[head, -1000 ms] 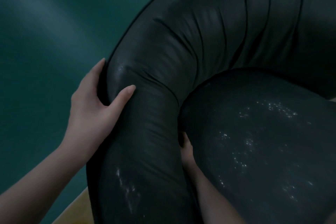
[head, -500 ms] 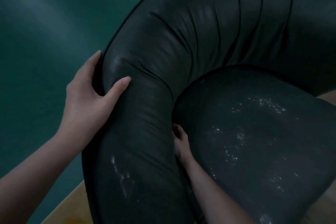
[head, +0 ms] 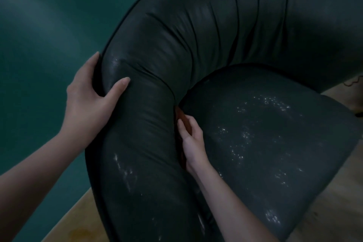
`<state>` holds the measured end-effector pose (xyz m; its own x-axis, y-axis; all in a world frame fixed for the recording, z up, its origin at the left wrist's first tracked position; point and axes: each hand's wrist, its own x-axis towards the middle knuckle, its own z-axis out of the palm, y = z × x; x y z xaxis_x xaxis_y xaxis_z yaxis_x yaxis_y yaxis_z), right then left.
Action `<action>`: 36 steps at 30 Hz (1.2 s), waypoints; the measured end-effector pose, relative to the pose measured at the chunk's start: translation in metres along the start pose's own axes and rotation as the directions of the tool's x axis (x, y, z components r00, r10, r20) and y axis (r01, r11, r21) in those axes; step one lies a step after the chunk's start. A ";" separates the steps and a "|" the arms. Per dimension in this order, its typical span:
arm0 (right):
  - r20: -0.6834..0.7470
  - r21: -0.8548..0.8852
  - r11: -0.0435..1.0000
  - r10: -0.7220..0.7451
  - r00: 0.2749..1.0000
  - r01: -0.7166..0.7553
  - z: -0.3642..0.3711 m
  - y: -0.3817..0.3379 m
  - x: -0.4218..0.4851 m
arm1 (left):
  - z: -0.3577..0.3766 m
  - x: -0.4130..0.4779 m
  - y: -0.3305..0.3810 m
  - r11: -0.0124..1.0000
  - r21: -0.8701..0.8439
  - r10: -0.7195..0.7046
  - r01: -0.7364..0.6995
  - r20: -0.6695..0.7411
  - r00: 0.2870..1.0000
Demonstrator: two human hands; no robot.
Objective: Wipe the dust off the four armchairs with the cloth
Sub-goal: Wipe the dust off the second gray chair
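Observation:
A dark, glossy armchair point(head: 225, 31) fills the view, its round seat cushion point(head: 265, 143) speckled with pale dust. My left hand point(head: 90, 100) grips the padded arm roll, with the thumb on top and the fingers behind the outer edge. My right hand point(head: 193, 143) is in the gap between the arm roll and the seat cushion. It holds a reddish-brown cloth point(head: 181, 119) against the roll. Only a narrow strip of the cloth shows past the fingers. Pale dust streaks mark the lower arm roll point(head: 123, 169).
A dark green wall point(head: 49, 25) stands close behind and to the left of the chair. Light wooden floor point(head: 78, 222) shows at the bottom left and at the right point(head: 337, 202). A dark cable point(head: 351, 82) lies on the floor at the far right.
My right hand has risen out of the gap and slid further along it, so more of the hand and a strip of the cloth now show. My left hand keeps its grip on the arm roll.

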<state>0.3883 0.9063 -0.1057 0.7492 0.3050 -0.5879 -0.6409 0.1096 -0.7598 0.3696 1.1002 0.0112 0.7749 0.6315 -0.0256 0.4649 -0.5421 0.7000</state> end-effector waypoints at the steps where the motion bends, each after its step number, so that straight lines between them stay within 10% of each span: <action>1: -0.002 0.011 1.000 -0.009 1.000 0.009 0.001 -0.003 -0.003 | 0.000 0.000 0.000 1.000 -0.006 -0.004 0.004 0.004 1.000; 14: -0.006 -0.291 0.900 -0.342 0.940 0.326 0.008 -0.023 -0.036 | -0.001 0.000 0.001 1.000 -0.015 -0.007 0.007 0.019 1.000; 25: 0.426 -0.580 0.406 -0.588 0.688 0.706 0.040 -0.041 -0.090 | -0.003 -0.001 0.004 1.000 -0.019 -0.004 0.005 0.037 0.999; 32: -0.048 -0.600 0.617 -0.663 0.747 0.509 0.025 -0.047 -0.063 | -0.006 -0.001 0.005 0.997 -0.074 -0.006 0.011 0.068 0.998; 36: 0.013 -0.634 0.599 -0.624 0.781 0.489 0.035 -0.038 -0.069 | -0.005 -0.001 0.003 0.994 -0.109 0.003 0.005 0.069 0.998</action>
<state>0.3552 0.9144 -0.0261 0.9830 0.1825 0.0186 0.0889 -0.3853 -0.9185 0.3681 1.1013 0.0170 0.8038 0.5905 -0.0728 0.4193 -0.4755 0.7733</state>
